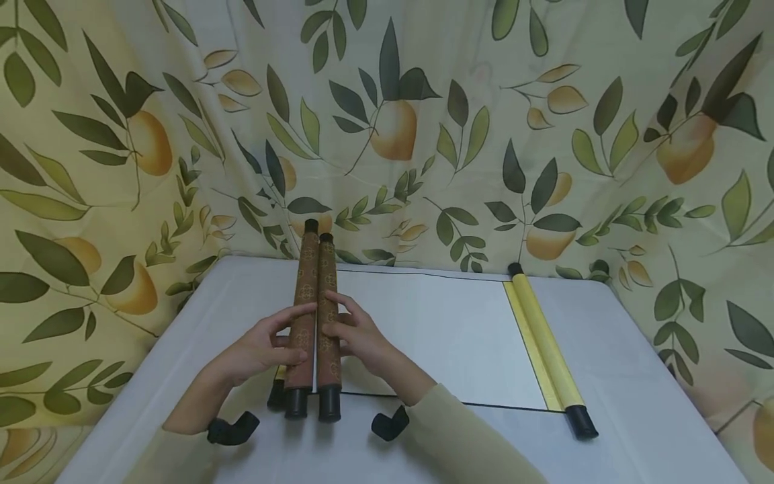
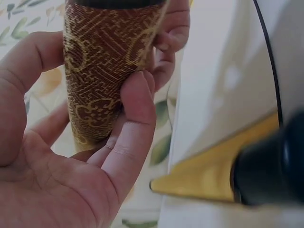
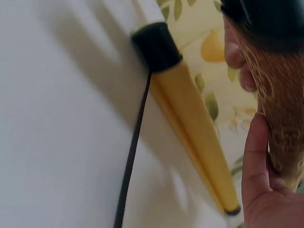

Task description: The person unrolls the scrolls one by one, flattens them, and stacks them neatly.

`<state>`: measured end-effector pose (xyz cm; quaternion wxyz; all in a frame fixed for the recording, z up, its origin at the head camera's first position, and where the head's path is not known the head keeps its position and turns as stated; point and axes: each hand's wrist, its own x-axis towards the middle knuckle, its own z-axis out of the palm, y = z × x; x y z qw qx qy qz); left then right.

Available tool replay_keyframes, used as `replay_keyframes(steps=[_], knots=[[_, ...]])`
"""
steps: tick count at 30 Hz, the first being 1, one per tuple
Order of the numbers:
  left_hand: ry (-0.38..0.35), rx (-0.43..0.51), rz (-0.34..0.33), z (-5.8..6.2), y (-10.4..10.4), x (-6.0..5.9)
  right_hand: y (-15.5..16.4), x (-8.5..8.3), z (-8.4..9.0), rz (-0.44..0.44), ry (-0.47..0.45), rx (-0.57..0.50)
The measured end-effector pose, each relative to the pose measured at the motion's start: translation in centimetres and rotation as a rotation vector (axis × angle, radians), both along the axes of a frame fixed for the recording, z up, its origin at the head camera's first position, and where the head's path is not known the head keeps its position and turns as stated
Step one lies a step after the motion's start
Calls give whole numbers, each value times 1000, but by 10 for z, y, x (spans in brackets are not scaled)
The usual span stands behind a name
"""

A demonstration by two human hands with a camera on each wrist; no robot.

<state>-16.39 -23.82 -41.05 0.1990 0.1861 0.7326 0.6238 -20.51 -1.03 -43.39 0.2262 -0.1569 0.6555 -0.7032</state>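
Sheet (image 1: 441, 329): white, spread flat on the worktop (image 1: 629, 390), dark lines along its far and near edges; the landmark for every place below.
Left hand (image 1: 266, 346): thumb and fingers curled round the left brown roll (image 1: 304, 333), over the sheet's left end.
Right hand (image 1: 363, 333): thumb and fingers gripping the right brown roll (image 1: 328, 356), also over the sheet's left part.
Brown pair's height: both near caps reach past the sheet's near edge; whether either roll touches the sheet, I cannot tell.
Slip risk: a roll could probably twist or drop onto the sheet and crease it, should either grip slacken, since smooth round tubes turn easily.
Knock risk: the black caps might bump each other or scuff the sheet if the hands bring the rolls together or down unevenly.
Brocade: reddish brown with a gold geometric and floral pattern, slim and straight, black caps at both ends.
Pairing: side by side, nearly parallel, a narrow gap between them towards the near end.
Yellow roller (image 1: 544, 339): black-capped, along the sheet's right end, well apart from both hands.
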Motion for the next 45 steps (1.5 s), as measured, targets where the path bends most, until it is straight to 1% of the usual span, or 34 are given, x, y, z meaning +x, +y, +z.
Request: replay_keyframes(steps=[3, 6, 9, 13, 17, 19, 23, 25, 27, 29, 32, 34, 37, 40, 43, 45], knots=[[40, -27, -32, -2, 13, -2, 17, 0, -3, -5, 29, -1], [114, -79, -62, -3, 28, -7, 33, 1, -5, -26, 55, 8], [184, -142, -79, -2, 45, -12, 48, 2, -7, -56, 85, 21], [226, -191, -62, 2, 65, -16, 66, 6, -10, -75, 124, 8], [237, -165, -35, 4, 83, -22, 80, 9, -12, -89, 170, -19], [226, -131, -28, 5, 92, -25, 86, 9, -13, -107, 190, -27], [207, -82, -3, 5, 107, -30, 97, 9, -15, -125, 225, -7], [202, -65, 4, 5, 113, -32, 102, 9, -14, -128, 243, 7], [205, -61, 24, 4, 118, -36, 107, 9, -11, -133, 261, 23], [190, -33, 43, 3, 123, -39, 112, 10, -6, -138, 270, 38], [153, 26, 57, 3, 130, -42, 119, 10, -1, -138, 260, 60], [120, 60, 60, 2, 134, -43, 123, 12, 2, -125, 236, 73], [94, 64, 75, -1, 139, -41, 126, 14, 3, -106, 189, 90], [73, 54, 119, -6, 141, -41, 126, 15, 2, -87, 156, 102], [51, 55, 151, -8, 141, -41, 125, 15, 1, -94, 139, 114], [46, 59, 158, -9, 141, -42, 125, 16, 2, -99, 140, 127]])
